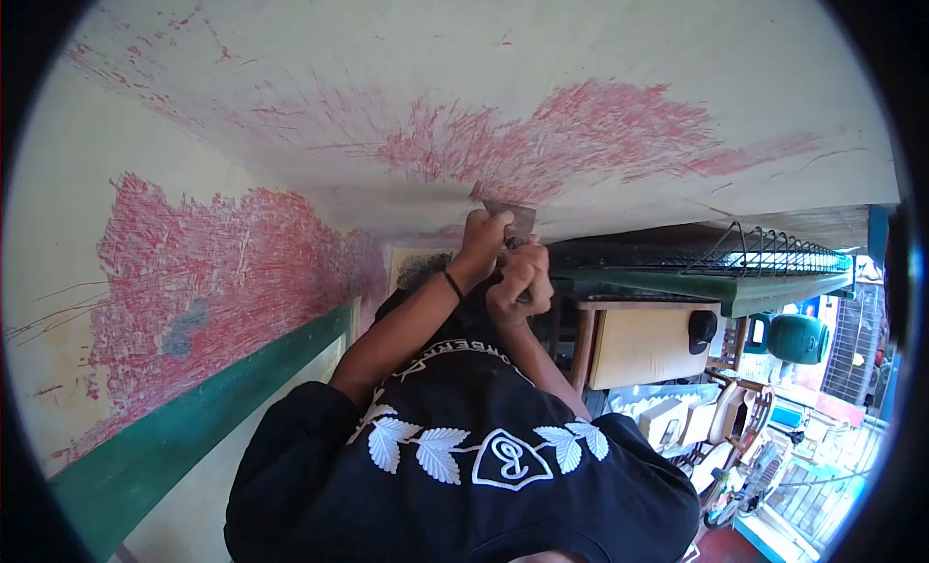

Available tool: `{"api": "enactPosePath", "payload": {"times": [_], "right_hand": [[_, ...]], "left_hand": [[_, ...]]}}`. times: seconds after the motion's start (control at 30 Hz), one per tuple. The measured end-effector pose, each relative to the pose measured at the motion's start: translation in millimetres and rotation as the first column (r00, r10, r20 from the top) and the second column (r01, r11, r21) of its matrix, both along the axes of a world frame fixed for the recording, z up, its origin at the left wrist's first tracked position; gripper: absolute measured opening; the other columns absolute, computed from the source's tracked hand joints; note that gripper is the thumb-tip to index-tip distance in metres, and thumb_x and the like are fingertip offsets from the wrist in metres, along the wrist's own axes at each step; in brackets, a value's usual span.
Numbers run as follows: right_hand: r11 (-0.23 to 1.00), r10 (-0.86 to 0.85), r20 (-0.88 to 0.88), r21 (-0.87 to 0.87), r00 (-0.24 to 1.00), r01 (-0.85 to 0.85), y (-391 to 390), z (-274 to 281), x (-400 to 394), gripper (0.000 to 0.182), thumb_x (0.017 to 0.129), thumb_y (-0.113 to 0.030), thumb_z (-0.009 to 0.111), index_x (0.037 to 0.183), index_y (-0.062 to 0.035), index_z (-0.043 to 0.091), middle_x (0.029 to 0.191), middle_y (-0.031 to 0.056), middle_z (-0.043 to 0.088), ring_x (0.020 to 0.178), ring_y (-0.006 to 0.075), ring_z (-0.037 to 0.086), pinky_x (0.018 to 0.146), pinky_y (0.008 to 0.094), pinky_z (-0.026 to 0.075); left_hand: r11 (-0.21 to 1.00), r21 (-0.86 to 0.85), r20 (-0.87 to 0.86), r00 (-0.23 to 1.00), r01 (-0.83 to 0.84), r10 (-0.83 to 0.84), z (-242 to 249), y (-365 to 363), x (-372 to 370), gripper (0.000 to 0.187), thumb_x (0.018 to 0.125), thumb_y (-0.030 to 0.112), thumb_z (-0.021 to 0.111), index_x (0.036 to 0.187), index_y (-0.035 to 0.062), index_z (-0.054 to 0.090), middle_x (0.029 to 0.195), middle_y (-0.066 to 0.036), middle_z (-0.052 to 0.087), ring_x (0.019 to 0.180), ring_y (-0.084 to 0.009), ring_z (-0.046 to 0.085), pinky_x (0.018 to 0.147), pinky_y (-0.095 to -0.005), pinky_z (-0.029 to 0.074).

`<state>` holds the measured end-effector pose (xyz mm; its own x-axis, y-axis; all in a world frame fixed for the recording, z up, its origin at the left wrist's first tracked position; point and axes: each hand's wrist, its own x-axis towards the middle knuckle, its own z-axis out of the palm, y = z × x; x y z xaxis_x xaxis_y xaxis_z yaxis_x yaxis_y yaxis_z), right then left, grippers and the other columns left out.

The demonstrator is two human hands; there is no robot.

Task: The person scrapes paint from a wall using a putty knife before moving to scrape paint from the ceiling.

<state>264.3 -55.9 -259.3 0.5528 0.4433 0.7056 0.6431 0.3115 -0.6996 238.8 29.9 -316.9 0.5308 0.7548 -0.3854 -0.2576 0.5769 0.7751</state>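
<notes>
A scraper with a flat metal blade [521,217] is held against the wall [619,195], at the lower edge of a scratched red patch [619,122]. My left hand [481,238], with a dark band at its wrist, is closed on the scraper near the blade, its fingertips pressed on the metal. Just below and to the right, my right hand [523,284] is wrapped round the handle, which its fingers mostly hide. Pale paint surrounds the bared red area.
A second red patch [213,273] covers the left wall above a green band [213,403]. At the right are a black wire rack [774,253] on a green shelf, a light board [644,348], a black cap [702,331], a green container [797,339] and wooden chairs.
</notes>
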Motion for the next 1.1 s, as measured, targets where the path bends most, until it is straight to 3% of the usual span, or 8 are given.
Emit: {"api": "enactPosePath", "payload": {"times": [0.2,0.33,0.43,0.47,0.6,0.8,0.9,1.1], "right_hand": [[0.994,0.009,-0.046,0.107,0.999,-0.004,6,43,5,0.028,0.101,-0.002,0.048,0.076,0.0042,0.060,0.082,0.0122,0.064,0.075,0.0200,0.061,0.068,0.0331,0.051],[0.984,-0.057,-0.250,-0.180,0.967,0.012,4,1,-1,0.030,0.103,-0.007,0.046,0.080,0.0045,0.062,0.076,0.0096,0.061,0.069,0.0165,0.057,0.069,0.0318,0.051],[0.995,-0.074,-0.170,-0.085,0.983,0.060,3,52,-7,0.028,0.102,-0.006,0.046,0.081,0.0049,0.060,0.073,0.0078,0.058,0.068,0.0156,0.054,0.069,0.0308,0.049],[0.998,-0.026,-0.025,0.048,0.999,0.027,3,53,-2,0.026,0.101,-0.002,0.044,0.081,0.0063,0.059,0.075,0.0093,0.059,0.066,0.0168,0.053,0.069,0.0321,0.050],[0.998,0.006,-0.123,-0.067,0.992,-0.015,4,2,-10,0.029,0.102,-0.001,0.042,0.081,0.0085,0.059,0.075,0.0116,0.058,0.067,0.0213,0.053,0.072,0.0393,0.051],[0.982,0.070,0.043,0.170,0.997,-0.076,-7,34,-18,0.032,0.103,-0.004,0.043,0.074,0.0043,0.054,0.073,0.0117,0.057,0.067,0.0234,0.054,0.071,0.0442,0.051],[0.976,0.096,0.082,0.186,0.992,-0.110,-9,21,-18,0.026,0.099,0.000,0.045,0.075,0.0056,0.055,0.074,0.0129,0.059,0.068,0.0260,0.056,0.071,0.0418,0.051],[0.992,0.103,0.061,0.061,0.993,-0.107,-3,48,-3,0.014,0.089,0.004,0.059,0.075,0.0044,0.059,0.073,0.0129,0.061,0.069,0.0280,0.060,0.070,0.0390,0.051]], "left_hand": [[0.995,-0.014,-0.007,0.995,-0.097,0.097,49,1,6,0.018,0.086,0.006,0.059,0.068,0.0045,0.059,0.065,-0.001,0.054,0.056,-0.0126,0.052,0.052,-0.0341,0.041],[0.998,-0.058,-0.099,0.995,-0.015,0.009,7,9,-8,0.023,0.087,0.006,0.059,0.064,0.0072,0.058,0.064,0.000,0.053,0.057,-0.0118,0.051,0.054,-0.0333,0.041],[0.973,-0.139,-0.014,0.983,-0.182,0.182,69,1,7,0.024,0.087,0.007,0.059,0.063,0.0061,0.057,0.064,0.000,0.054,0.057,-0.0111,0.051,0.055,-0.0322,0.041],[0.997,0.064,0.019,0.999,-0.046,0.044,57,4,-4,0.021,0.086,0.008,0.060,0.066,0.0054,0.059,0.065,0.000,0.054,0.058,-0.0106,0.050,0.055,-0.0318,0.041],[1.000,0.013,-0.136,0.991,0.012,-0.010,6,10,-12,0.019,0.091,0.011,0.062,0.073,0.0046,0.062,0.069,0.001,0.056,0.059,-0.0106,0.050,0.054,-0.0321,0.038],[0.980,0.190,0.012,0.998,0.055,-0.059,14,8,-14,0.020,0.095,0.013,0.060,0.090,-0.0050,0.067,0.074,-0.004,0.064,0.066,-0.0157,0.065,0.063,-0.0322,0.056],[0.999,0.035,0.062,0.998,0.001,-0.003,54,2,-19,0.022,0.097,0.015,0.058,0.092,-0.0044,0.068,0.080,-0.007,0.069,0.071,-0.0170,0.068,0.070,-0.0340,0.060],[0.994,0.100,-0.048,0.997,-0.053,0.058,48,7,-13,0.031,0.095,0.019,0.060,0.067,0.0072,0.058,0.064,0.002,0.057,0.055,-0.0103,0.052,0.051,-0.0334,0.040]]}}
